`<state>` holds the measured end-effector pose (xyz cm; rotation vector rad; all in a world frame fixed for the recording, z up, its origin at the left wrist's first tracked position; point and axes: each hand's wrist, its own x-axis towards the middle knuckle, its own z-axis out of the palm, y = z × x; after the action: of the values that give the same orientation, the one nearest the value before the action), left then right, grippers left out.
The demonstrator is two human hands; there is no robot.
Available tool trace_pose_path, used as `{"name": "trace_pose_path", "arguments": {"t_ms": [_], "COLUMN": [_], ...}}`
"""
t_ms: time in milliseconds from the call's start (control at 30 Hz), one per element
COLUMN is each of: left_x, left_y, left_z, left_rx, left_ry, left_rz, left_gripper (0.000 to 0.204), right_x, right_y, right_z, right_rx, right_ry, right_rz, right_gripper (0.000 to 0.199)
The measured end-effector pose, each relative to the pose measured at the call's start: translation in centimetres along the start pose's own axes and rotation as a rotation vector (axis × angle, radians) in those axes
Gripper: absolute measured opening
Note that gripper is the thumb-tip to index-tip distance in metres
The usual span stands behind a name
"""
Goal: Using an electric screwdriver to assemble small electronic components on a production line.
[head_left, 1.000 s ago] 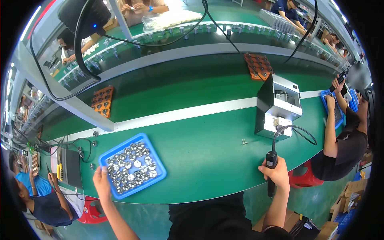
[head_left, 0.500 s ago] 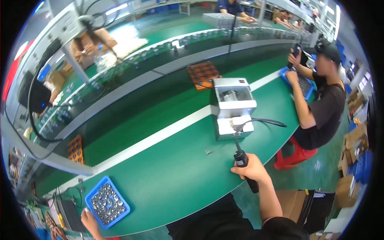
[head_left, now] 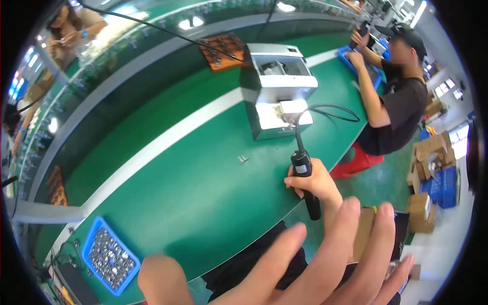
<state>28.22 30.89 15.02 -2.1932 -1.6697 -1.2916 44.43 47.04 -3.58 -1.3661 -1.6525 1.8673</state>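
Observation:
My right hand (head_left: 317, 180) is closed round the black handle of an electric screwdriver (head_left: 301, 163) at the table's near edge. A cable curves from its upper end, in front of the silver screw feeder (head_left: 284, 87). Large and close to the camera, my left hand (head_left: 300, 274) has its fingers spread and holds nothing. It covers part of my right forearm and the table's front edge. To its left, a blue tray (head_left: 133, 258) contains many small shiny metal parts. A few small screws (head_left: 243, 159) lie on the green table (head_left: 198, 203) left of the screwdriver.
An orange tray (head_left: 222, 51) with dark parts stands behind the feeder; another orange tray (head_left: 57, 187) is at far left. A co-worker (head_left: 401, 101) sits at right on a red stool (head_left: 356, 160), with a blue tray in front. Cardboard boxes (head_left: 421, 211) stand on the right.
My left hand has left the blue tray's side and come up close to the camera, fingers spread. The view has shifted, while my right hand keeps hold of the screwdriver.

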Motion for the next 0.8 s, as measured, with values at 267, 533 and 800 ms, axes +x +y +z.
{"name": "trace_pose_path", "arguments": {"t_ms": [267,533,800], "left_x": [-5.5,-5.7,-4.9], "left_y": [5.7,5.4,0.3], "left_z": [2.9,2.2,0.4], "left_rx": [-0.297,-0.624,-0.847], "left_ry": [-0.100,-0.156,-0.260], "left_rz": [-0.053,-0.036,-0.073], "left_gripper": [0.022,0.019,0.017], "right_x": [0.4,-0.6,-0.9], "right_y": [0.3,1.0,0.1], "right_z": [1.6,2.7,3.5], "right_rx": [-0.002,0.079,0.108], "right_ry": [-0.012,0.108,0.171], "right_rz": [0.085,-0.019,-0.072], "right_gripper": [0.018,0.018,0.019]}}
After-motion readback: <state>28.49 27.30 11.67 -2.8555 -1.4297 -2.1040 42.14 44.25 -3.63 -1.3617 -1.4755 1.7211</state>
